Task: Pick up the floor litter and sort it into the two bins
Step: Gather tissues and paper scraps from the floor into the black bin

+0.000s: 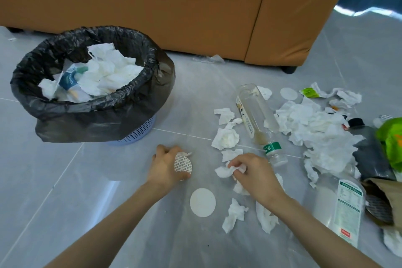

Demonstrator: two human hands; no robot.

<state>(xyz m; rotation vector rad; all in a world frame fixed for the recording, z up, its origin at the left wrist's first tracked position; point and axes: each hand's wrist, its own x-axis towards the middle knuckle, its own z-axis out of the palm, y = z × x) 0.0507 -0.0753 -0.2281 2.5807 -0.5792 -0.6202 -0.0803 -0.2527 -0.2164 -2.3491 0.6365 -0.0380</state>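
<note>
Litter covers the grey tiled floor (65,180) on the person's right side, mostly crumpled white tissues (315,128) heaped together with smaller scraps trailing toward the middle. The left hand (165,166) is curled round a printed round seal (183,164), gripping it just above the floor with a bit of paper showing at the fingertips. The right hand (256,172) pinches a wadded tissue (225,171) between thumb and fingers, low over more scraps. Between the two forearms a plain white disc (202,202) lies flat on the tiles, and a second one (288,93) sits farther off beside the heap.

A clear bottle (256,115) with a green label lies on its side next to the tissues; a larger clear bottle (345,209) lies near the right forearm. At the right edge are a dark bottle (367,148), a green wrapper (391,137) and a brown paper bag (380,198) (all partly cut off by the frame).

To the left stands a bin (139,131) lined with a black bag (87,119), already holding tissues and packaging. A brown sofa (152,6) fills the background.
</note>
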